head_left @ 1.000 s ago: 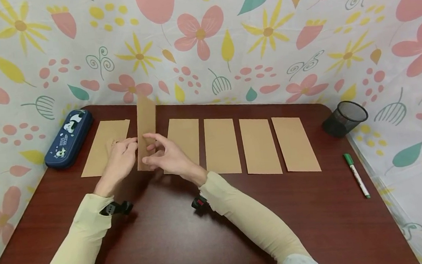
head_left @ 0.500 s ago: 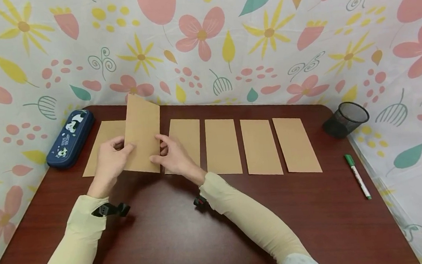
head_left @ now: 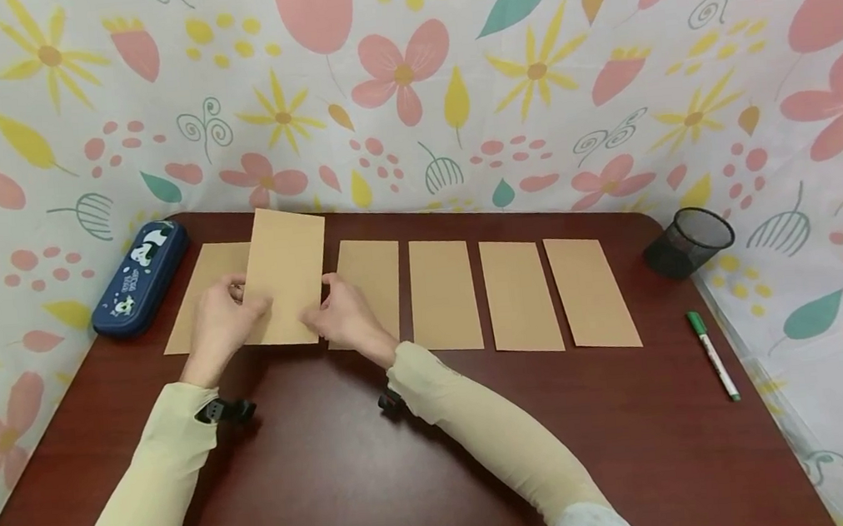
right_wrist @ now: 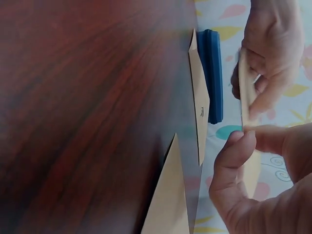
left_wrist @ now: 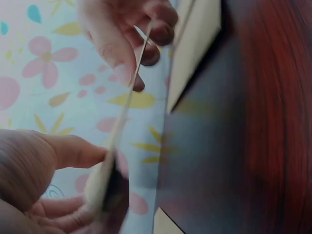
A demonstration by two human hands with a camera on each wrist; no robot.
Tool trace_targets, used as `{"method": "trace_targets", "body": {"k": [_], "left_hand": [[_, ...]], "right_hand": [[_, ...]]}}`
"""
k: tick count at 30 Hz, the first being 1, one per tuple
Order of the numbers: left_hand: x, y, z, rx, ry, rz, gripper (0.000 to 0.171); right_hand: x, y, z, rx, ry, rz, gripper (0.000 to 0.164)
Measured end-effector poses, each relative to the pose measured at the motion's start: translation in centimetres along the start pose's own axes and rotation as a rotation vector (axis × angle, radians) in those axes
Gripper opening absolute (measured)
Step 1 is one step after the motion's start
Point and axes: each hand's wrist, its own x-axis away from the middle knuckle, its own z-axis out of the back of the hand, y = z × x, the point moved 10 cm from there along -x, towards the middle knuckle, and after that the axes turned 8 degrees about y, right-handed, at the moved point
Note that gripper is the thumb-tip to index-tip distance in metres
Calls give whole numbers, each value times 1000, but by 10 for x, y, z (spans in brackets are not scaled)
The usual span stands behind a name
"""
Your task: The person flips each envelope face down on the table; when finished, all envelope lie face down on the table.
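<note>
A brown kraft-paper envelope point(head_left: 287, 270) is held up off the table, its broad face toward the head camera. My left hand point(head_left: 218, 327) pinches its left edge, thumb in front and fingers behind. On the opposite edge my right hand point(head_left: 351, 313) pinches it low down. Edge-on, the same envelope point(left_wrist: 129, 95) looks thin in the left wrist view. Partly behind it lies the leftmost envelope point(head_left: 189, 317), which bears a small dark mark in the right wrist view. Another envelope point(head_left: 373, 271) lies flat, partly covered by my right hand.
Further right lie three more brown envelopes point(head_left: 444, 294) in a row. A blue panda pencil case point(head_left: 139, 279) sits at the far left. At the right stand a black mesh pen cup point(head_left: 687, 244) and, nearer, a green-capped marker point(head_left: 714, 356). A patterned cloth point(head_left: 411, 147) hangs behind the table.
The envelope has turned from nearly edge-on to face the head camera, and its top has dropped slightly. My left hand has shifted left onto its left edge.
</note>
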Motion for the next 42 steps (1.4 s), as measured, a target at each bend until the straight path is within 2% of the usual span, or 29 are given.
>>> {"method": "trace_targets", "body": {"k": [4, 7, 9, 10, 13, 16, 19, 22, 27, 30, 33, 35, 39, 42], "left_hand": [[-11, -9, -12, -77, -41, -37, 47], [-24, -30, -26, -118, -79, -5, 48], [-32, -45, -36, -145, -97, 19, 49], [-35, -51, -41, -162, -111, 24, 50], [-39, -62, -52, -217, -147, 24, 55], [-44, -72, -62, -260, -169, -3, 54], [-48, -77, -66, -272, -127, -45, 39], [-47, -72, -64, -276, -102, -59, 27], [-49, -74, -66, -296, -89, -47, 34], [-51, -77, -67, -304, -71, -66, 38], [-51, -74, -65, -307, -57, -96, 41], [-48, -70, -61, -298, -57, -117, 37], [-30, -37, -30, -241, -26, -115, 22], [-18, -17, 1, -195, 37, -89, 33]], "right_hand": [[-4, 2, -2, 67, 30, -38, 61], [-12, 7, -7, 146, 14, -71, 32], [-27, 19, -21, 218, 6, -74, 12], [-34, 25, -27, 244, -4, -72, 7], [-55, 43, -44, 299, -26, -62, 23], [-59, 44, -48, 314, -53, -57, 25], [-64, 43, -53, 352, -65, -45, 27], [-71, 47, -61, 398, -66, -8, 33], [-70, 45, -63, 416, -56, 52, 36], [-69, 42, -64, 416, -54, 81, 37], [-67, 40, -63, 412, -41, 83, 39], [-58, 32, -57, 390, -42, 55, 36], [-40, 13, -50, 341, -18, 47, 14], [-24, -12, -47, 291, -14, 93, 30]]}}
